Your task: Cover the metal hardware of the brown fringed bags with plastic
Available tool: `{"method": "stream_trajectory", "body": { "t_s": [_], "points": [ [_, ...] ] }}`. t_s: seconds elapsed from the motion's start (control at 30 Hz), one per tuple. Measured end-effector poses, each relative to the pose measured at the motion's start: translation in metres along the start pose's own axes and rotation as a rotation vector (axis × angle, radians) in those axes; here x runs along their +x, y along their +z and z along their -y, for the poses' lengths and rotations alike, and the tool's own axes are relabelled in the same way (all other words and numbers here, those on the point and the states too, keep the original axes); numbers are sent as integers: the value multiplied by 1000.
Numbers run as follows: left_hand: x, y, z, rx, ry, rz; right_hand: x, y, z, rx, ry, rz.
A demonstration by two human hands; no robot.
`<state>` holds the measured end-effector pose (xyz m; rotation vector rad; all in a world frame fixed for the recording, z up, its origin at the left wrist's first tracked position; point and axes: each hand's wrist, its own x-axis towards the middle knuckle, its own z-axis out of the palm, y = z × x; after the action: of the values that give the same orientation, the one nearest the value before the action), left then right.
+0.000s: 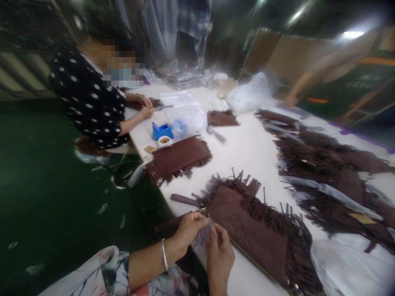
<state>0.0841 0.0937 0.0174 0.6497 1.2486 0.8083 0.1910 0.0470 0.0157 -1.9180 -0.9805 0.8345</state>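
A brown fringed clutch bag [247, 222] lies flat on the table in front of me, its zip edge towards me. At its near left corner sits gold-coloured metal hardware [203, 210] beside a brown wrist strap [185, 200]. My left hand [190, 232], with a bangle at the wrist, is closed in a pinch right below this hardware. My right hand [219, 250] pinches a piece of clear plastic [202, 239] that hangs between both hands. The left fingertips meet the same plastic by the hardware; exactly what they grip is partly hidden.
Another fringed bag [182, 156] lies ahead, near a tape roll [164, 141] and a blue tape dispenser [161, 130]. Several brown bags are heaped [333, 160] at right, above a white plastic bag [354, 263]. A co-worker [89, 94] sits at left; another person's arm [300, 88] reaches in.
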Motion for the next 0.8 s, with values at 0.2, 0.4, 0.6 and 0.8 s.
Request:
{"method": "stream_trajectory", "body": {
  "t_s": [0.2,0.4,0.6,0.8],
  "points": [
    [2,-10,-5,123,-55,30,-6,0,-15,38,-100,134],
    [-2,-25,7,199,38,114,-22,-1,-27,51,-59,187],
    [-8,-24,19,73,23,61,-21,-3,-23,-8,10,77],
    [-24,-24,20,-44,-28,34,-23,-1,-17,18,77,51]
  ]
}}
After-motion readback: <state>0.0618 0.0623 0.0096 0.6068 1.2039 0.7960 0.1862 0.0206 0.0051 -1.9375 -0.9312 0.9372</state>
